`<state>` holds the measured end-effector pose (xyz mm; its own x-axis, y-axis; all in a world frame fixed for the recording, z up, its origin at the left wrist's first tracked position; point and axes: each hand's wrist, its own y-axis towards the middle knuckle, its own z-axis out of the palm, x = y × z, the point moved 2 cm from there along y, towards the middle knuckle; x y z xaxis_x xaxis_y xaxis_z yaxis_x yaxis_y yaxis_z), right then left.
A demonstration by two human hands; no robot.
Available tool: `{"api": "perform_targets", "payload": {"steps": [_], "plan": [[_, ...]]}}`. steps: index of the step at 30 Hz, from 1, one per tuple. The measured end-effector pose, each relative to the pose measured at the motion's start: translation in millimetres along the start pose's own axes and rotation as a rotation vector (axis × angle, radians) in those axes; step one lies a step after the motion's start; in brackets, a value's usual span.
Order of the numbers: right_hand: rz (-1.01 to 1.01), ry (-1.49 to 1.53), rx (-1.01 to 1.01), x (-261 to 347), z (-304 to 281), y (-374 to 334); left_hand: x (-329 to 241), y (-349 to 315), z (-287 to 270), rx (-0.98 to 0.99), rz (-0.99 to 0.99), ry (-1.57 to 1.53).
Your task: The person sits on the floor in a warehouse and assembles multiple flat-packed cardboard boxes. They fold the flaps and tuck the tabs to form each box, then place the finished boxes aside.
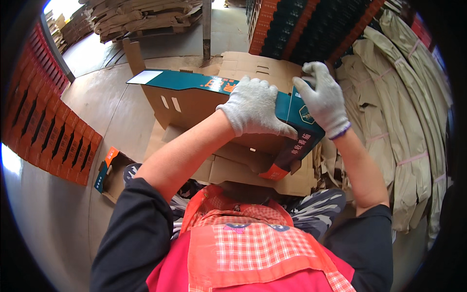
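A partly folded cardboard tray box [175, 109], teal printed outside and brown inside, is tilted in front of me. My left hand [253, 107], in a pale knitted glove, grips its long teal wall, fingers over the top edge and thumb on the inner side. At the right corner, my gloved right hand [323, 100] lies against the teal end panel [299, 109]. Its thumb and curved forefinger stand apart; the other fingers are partly hidden. The end panel runs toward me to an orange-tipped end [276, 172]. Flat brown cardboard [292, 182] lies beneath the box.
Orange-and-black stacked boxes [53, 131] stand at left, beside a smaller open box [113, 173] on the floor. Taller dark and orange stacks [306, 29] rise behind. Tied beige bundles [389, 131] fill the right. A metal post [206, 29] and piled cardboard [141, 19] stand farther back.
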<state>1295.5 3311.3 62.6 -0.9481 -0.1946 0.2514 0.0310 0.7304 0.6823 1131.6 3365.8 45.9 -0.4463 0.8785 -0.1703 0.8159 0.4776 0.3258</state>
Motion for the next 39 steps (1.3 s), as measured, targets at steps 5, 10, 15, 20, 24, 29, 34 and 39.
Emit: {"api": "perform_targets", "payload": {"steps": [5, 10, 15, 20, 24, 29, 34, 39], "plan": [[0.097, 0.11, 0.342, -6.9, -31.9, 1.6, 4.5, -1.9, 6.4, 0.048, 0.058, 0.023], [-0.567, -0.519, 0.634, 11.3, -6.6, 13.9, 1.9, -14.6, 5.4, -0.034, 0.052, -0.045], [-0.14, -0.413, 0.647, 3.2, 42.0, 17.2, -0.5, -27.7, 18.8, -0.139, 0.041, -0.073], [-0.284, -0.558, 0.699, 14.8, 42.0, 21.2, 4.5, -26.3, 17.3, -0.2, 0.019, -0.328], [-0.193, -0.091, 0.575, 62.5, 33.4, 11.7, 42.1, -33.8, 12.7, -0.659, -0.116, -1.312], [-0.15, 0.081, 0.39, 49.6, 21.1, 26.9, 52.3, -113.5, 14.1, -0.545, 0.16, -0.492], [0.519, 0.85, 0.385, -82.4, 3.4, 6.4, 26.1, -213.3, 19.7, -0.053, -0.007, -0.197], [1.25, 1.027, 0.387, -135.7, 77.8, -158.1, 11.8, -164.8, -1.9, -0.296, -0.007, -0.245]]}}
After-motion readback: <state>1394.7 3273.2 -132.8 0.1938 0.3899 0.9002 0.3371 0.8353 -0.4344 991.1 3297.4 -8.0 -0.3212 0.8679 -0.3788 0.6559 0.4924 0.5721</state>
